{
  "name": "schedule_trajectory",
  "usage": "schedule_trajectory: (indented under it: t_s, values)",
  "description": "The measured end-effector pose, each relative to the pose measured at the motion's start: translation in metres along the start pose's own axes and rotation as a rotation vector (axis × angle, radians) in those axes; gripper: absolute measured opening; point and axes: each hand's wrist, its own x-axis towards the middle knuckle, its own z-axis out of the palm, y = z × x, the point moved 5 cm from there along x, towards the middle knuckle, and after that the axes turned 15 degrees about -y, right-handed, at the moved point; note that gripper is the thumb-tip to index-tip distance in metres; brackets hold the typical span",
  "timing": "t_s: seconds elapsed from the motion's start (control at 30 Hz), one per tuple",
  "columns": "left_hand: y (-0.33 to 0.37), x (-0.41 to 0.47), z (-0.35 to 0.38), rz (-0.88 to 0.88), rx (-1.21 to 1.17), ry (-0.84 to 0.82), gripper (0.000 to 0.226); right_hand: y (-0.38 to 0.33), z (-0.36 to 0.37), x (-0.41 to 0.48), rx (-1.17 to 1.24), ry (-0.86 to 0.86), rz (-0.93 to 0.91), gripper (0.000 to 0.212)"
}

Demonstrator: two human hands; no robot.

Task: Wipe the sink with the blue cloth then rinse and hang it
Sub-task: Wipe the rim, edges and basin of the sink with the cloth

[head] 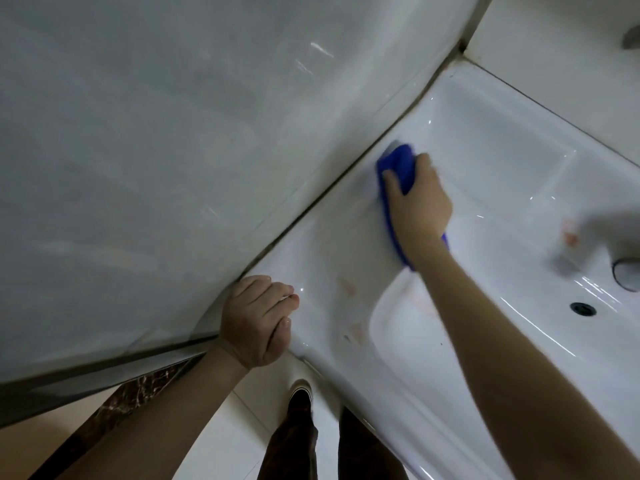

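Observation:
The white ceramic sink (485, 140) fills the right half of the view, with its basin at the lower right. My right hand (419, 199) presses the blue cloth (398, 168) flat on the sink's left ledge, close to the wall joint. Part of the cloth sticks out past my fingertips and a strip runs under my palm to the wrist. My left hand (258, 322) rests on the sink's front left corner with fingers curled and nothing in it. Faint reddish stains mark the ledge and the basin rim.
A glossy white tiled wall (173, 150) stands to the left of the sink. The overflow hole (583, 309) and a blurred chrome tap (627, 271) sit at the right edge. Below, my shoe (301, 396) and trouser legs stand on a pale floor.

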Motion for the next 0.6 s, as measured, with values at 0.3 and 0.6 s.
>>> schedule_trajectory:
  t_s: [0.3, 0.6]
  values:
    - [0.001, 0.002, -0.003, -0.014, -0.004, -0.006, 0.056, -0.012, 0.014, -0.025, 0.035, -0.072, -0.178, 0.039]
    - [-0.002, -0.001, 0.000, -0.039, -0.018, -0.073, 0.046, -0.046, 0.047, -0.116, 0.005, -0.203, -0.349, 0.032]
